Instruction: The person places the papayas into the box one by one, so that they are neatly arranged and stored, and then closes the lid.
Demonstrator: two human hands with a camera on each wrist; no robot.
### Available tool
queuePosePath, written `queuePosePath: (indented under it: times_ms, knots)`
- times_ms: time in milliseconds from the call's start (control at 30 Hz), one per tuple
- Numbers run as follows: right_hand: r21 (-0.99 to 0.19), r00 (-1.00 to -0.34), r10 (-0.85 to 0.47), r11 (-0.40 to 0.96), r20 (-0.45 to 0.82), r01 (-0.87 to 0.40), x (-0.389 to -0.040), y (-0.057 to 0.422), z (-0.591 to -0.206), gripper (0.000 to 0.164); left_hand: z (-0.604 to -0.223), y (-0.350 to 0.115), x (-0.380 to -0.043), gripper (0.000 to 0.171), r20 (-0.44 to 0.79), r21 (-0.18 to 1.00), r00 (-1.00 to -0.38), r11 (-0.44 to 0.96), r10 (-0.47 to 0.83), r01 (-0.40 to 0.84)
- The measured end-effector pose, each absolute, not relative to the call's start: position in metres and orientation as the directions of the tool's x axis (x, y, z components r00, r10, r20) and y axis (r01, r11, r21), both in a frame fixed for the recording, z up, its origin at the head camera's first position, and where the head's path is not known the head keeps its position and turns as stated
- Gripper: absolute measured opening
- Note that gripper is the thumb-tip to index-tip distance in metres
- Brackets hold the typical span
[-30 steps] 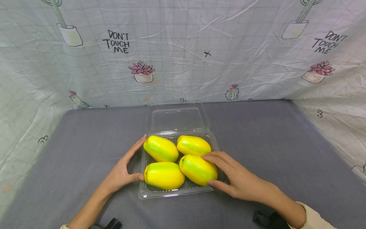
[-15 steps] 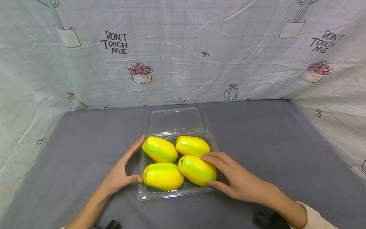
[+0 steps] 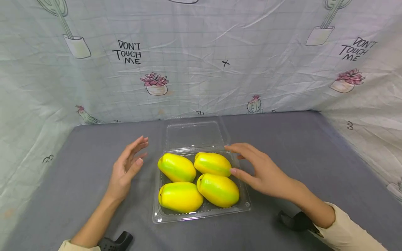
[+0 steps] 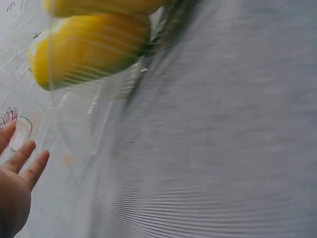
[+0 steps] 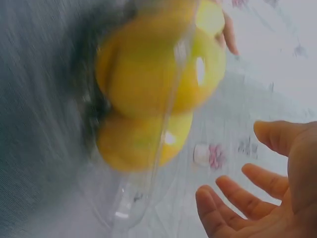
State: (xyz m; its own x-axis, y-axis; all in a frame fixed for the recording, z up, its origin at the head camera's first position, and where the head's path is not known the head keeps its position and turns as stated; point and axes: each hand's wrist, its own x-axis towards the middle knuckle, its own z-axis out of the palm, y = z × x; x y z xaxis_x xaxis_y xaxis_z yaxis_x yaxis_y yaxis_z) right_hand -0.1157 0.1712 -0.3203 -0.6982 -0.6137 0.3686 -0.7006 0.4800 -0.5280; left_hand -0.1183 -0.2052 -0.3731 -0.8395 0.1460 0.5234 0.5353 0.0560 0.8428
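Note:
Several glossy yellow-green fruits, mango-like in shape, lie in two rows in a clear plastic clamshell box [image 3: 204,217]. One is the front right fruit [image 3: 218,190]; the back left fruit [image 3: 177,167] sits diagonally across from it. The box's lid [image 3: 195,135] is folded back behind it. To the left of the box, my left hand [image 3: 121,172] is raised apart from it, fingers loosely spread and holding nothing. My right hand [image 3: 267,170] hovers at the box's right side, thumb tip overlapping the back right fruit [image 3: 213,164] in the head view. Its fingers are relaxed in the right wrist view.
A grey cloth [image 3: 282,139] covers the table. Behind it hangs a white curtain [image 3: 201,62] printed with plants and lettering, which also runs along both sides. Black wrist devices [image 3: 117,241] show near both forearms.
My left hand has drawn away from the box, up and to the left. My right hand has come off the front right fruit and moved back and slightly right. The fruits stay put.

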Motion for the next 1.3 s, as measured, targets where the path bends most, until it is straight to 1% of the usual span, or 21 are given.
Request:
queuePosePath:
  times_ms: [100,200,333,433,567,633,700,800,967,1167,1300]
  knots:
    - [-0.594,-0.744,-0.551,0.472,0.378,-0.652,-0.132,0.174,-0.319,0.054,-0.367,-0.203,-0.129,0.046,0.452,0.878,-0.89,0.147,0.064,0.456]
    - [-0.677,-0.792,-0.493,0.447,0.36,-0.585,-0.149,0.177,-0.321,0.047,-0.364,-0.2,-0.14,0.043,0.401,0.894,-0.916,0.225,-0.012,0.388]
    - [-0.754,-0.861,-0.42,0.455,0.289,-0.475,-0.169,0.177,-0.327,0.042,-0.364,-0.198,-0.153,0.043,0.355,0.897,-0.933,0.301,-0.058,0.323]
    - [-0.781,-0.903,-0.368,0.487,0.223,-0.391,-0.183,0.176,-0.333,0.043,-0.363,-0.196,-0.159,0.048,0.275,0.907,-0.959,0.348,-0.065,0.237]
    - [-0.791,-0.943,-0.309,0.542,0.125,-0.282,-0.198,0.175,-0.343,0.048,-0.358,-0.192,-0.165,0.06,0.129,0.953,-0.99,0.283,-0.055,0.108]
    - [-0.799,-0.953,-0.294,0.554,0.074,-0.233,-0.204,0.174,-0.348,0.051,-0.355,-0.191,-0.167,0.064,0.072,0.972,-0.996,0.225,-0.045,0.061]
    - [-0.815,-0.958,-0.286,0.547,0.029,-0.189,-0.209,0.173,-0.354,0.052,-0.354,-0.19,-0.17,0.064,0.033,0.984,-0.999,0.177,-0.043,0.025]
    - [-0.856,-0.959,-0.284,0.499,-0.017,-0.133,-0.215,0.171,-0.359,0.052,-0.354,-0.188,-0.175,0.063,-0.015,0.992,-0.999,0.123,-0.04,-0.02]
    - [-0.894,-0.957,-0.28,0.445,-0.078,-0.057,-0.221,0.166,-0.366,0.052,-0.359,-0.188,-0.181,0.064,-0.071,0.996,-0.997,0.044,-0.028,-0.072]
    - [-0.92,-0.95,-0.284,0.392,-0.128,0.007,-0.222,0.164,-0.367,0.052,-0.361,-0.185,-0.184,0.065,-0.106,0.994,-0.994,-0.008,0.015,-0.106]
    - [-0.929,-0.943,-0.288,0.368,-0.165,0.05,-0.222,0.163,-0.365,0.052,-0.361,-0.18,-0.186,0.063,-0.116,0.992,-0.993,-0.047,0.021,-0.117]
